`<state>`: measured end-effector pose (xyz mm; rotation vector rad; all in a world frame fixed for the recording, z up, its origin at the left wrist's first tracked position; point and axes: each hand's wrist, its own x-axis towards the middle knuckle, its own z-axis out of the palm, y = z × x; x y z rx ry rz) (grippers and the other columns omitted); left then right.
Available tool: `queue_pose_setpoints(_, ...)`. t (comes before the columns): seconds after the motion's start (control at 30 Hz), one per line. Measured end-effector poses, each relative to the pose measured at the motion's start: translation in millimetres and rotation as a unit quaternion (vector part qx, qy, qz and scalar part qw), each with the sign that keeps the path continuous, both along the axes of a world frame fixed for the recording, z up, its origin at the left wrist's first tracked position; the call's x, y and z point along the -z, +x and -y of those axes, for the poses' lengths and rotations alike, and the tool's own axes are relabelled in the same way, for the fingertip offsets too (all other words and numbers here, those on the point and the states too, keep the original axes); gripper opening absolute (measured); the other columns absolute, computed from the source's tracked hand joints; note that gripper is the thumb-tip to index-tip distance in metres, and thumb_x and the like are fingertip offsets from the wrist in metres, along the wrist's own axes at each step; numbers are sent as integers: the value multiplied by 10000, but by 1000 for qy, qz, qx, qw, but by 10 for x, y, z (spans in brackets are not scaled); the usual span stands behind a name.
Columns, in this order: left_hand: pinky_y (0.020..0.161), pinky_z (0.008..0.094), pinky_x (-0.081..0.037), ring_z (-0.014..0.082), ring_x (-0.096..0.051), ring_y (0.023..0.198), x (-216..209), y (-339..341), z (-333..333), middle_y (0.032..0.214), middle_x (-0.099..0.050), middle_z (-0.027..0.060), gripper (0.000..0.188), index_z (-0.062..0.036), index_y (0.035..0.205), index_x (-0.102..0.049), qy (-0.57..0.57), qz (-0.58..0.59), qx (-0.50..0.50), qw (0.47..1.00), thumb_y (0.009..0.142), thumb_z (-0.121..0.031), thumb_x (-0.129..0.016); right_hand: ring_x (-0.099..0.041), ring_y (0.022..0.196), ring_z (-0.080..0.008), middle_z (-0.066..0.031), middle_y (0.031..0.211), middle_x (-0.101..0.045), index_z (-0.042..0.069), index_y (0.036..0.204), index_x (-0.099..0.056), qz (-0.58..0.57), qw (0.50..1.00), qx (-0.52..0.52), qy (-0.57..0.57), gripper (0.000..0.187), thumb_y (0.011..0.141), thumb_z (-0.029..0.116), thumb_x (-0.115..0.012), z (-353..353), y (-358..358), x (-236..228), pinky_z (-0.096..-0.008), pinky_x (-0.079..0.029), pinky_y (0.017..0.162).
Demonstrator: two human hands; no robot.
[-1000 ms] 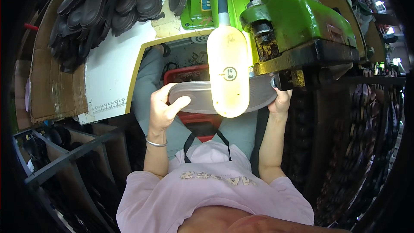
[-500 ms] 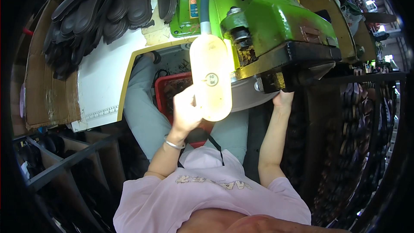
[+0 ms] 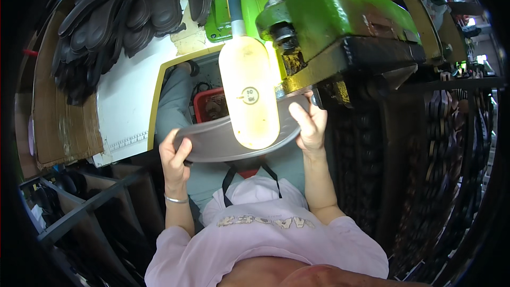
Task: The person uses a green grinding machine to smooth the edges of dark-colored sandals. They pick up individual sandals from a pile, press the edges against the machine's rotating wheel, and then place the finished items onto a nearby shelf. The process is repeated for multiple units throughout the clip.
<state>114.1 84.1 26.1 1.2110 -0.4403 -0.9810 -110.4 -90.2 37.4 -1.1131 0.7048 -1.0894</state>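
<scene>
A long, smooth dark grey shoe sole is stretched between my two hands, bowed and slightly tilted. My left hand grips its left end, thumb on the face towards me. At the other end my right hand pinches it, close beside the working head of the green machine. A bright oval lamp on a blue stem hides the sole's middle. Whether the sole touches the machine cannot be made out.
Dark grey soles lie heaped on the white table, beside a cardboard sheet. A red bin with scraps stands below, between my legs. Divided shelving is at lower left. Racks of soles line the right.
My left hand has moved left and down from beside the lamp to the sole's left end. My right hand has shifted left, bringing the sole nearer my body and into fuller view.
</scene>
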Motion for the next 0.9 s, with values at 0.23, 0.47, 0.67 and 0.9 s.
queue_pose_setpoints(0.23, 842, 279, -481, 117, -595, 934, 410, -494, -436, 995, -643, 66, 245, 7, 1003, -578, 77, -56, 227, 969, 792, 20, -702, -625, 830, -139, -142, 951, -637, -102, 1019, -529, -29, 996, -86, -11, 297, 755, -104, -664, 53, 138, -301, -245, -510, 745)
queue_pose_setpoints(0.47, 753, 242, -462, 94, -555, 811, -199, -1030, 989, 911, -632, 51, 232, 38, 1044, -601, -50, 157, 101, 981, 850, -79, -646, -590, 789, -125, -84, 878, -622, -42, 1036, -490, -138, 979, 84, -125, 286, 798, -65, -647, 12, 53, -63, -239, -482, 723)
queue_pose_setpoints(0.67, 623, 215, -433, 56, -518, 687, 110, -1131, 1108, 767, -624, 11, 121, 46, 926, -641, -24, 319, 28, 947, 874, -61, -627, -604, 989, -199, -138, 1089, -618, -72, 1173, -512, -211, 960, -158, 98, 463, 797, 108, -713, -1229, -764, 399, -313, -484, 857)
queue_pose_setpoints(0.9, 764, 213, -468, 86, -587, 839, 124, -1179, 878, 937, -651, 55, 210, 74, 1067, -596, -35, 254, -2, 967, 874, -7, -603, -649, 602, -220, -184, 850, -639, -102, 1043, -471, -76, 981, 13, 177, 348, 764, 52, -609, -1177, -1391, 224, -295, -531, 478)
